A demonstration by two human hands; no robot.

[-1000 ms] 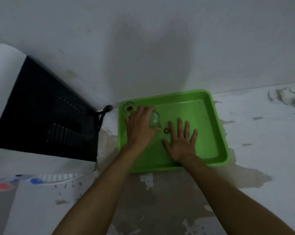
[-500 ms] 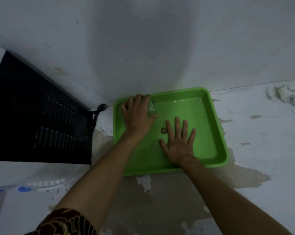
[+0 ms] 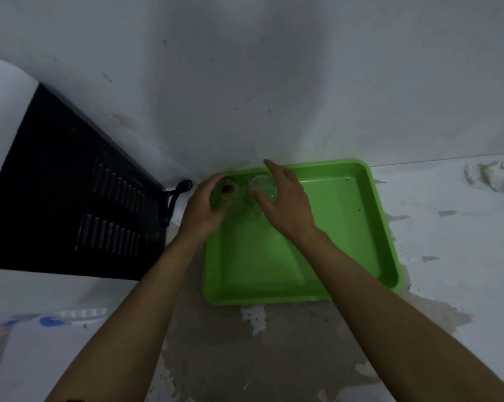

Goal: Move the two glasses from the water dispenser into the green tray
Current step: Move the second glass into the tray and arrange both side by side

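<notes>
The green tray (image 3: 385, 227) lies on the floor against the wall. Two clear glasses stand side by side in its far left corner. My left hand (image 3: 203, 211) is curled around the left glass (image 3: 226, 190), which shows a dark spot inside. My right hand (image 3: 289, 204) wraps the right glass (image 3: 262, 184), thumb on its near side and fingers over its far rim. The two glasses nearly touch. The lower walls of both glasses are hidden by my fingers.
The water dispenser (image 3: 56, 198), white with a black vented back panel, stands left of the tray. A black cable (image 3: 176, 191) runs from it near the tray's corner. Red and blue taps (image 3: 49, 321) show at the lower left. The floor is patchy and stained.
My right hand has lifted off the tray floor and gone to the right glass. My left hand has shifted from that glass to the one in the far left corner.
</notes>
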